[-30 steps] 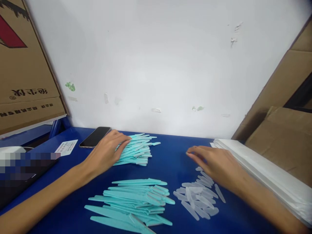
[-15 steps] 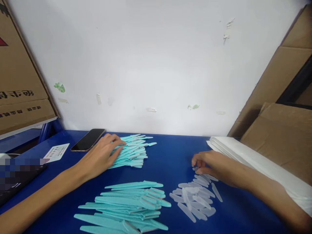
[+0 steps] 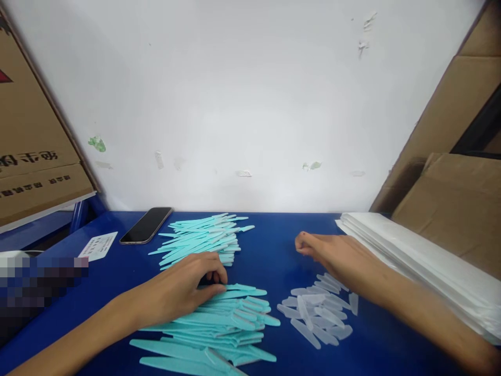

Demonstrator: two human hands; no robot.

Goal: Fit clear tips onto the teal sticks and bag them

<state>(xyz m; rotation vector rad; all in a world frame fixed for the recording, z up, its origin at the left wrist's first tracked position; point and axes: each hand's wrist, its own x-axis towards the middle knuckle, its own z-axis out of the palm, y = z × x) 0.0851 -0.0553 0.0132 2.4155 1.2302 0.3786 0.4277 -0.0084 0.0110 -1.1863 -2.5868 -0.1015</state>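
Thin teal eyebrow razors lie in a near pile [image 3: 235,318] and a far pile [image 3: 207,237] on the blue table. My left hand [image 3: 199,284] is at the upper edge of the near pile, thumb and curled fingers closing on a razor there; the fingers partly hide it. To the right of that pile lies a heap of translucent plastic blade covers [image 3: 319,310]. My right hand [image 3: 319,248] hovers beyond the covers with its fingers closed in a pinch. What those fingertips hold, if anything, is hidden.
A phone [image 3: 146,225] and a white card [image 3: 98,246] lie at the left of the blue table [image 3: 270,245]. Folded white sheets [image 3: 415,256] run along the right side. Cardboard boxes [image 3: 450,209] stand at both sides, and a white wall [image 3: 250,104] rises behind.
My left hand has come from the far razor pile toward me, to the near pile. My right hand has lifted off the covers and moved slightly left, its fingers closing.
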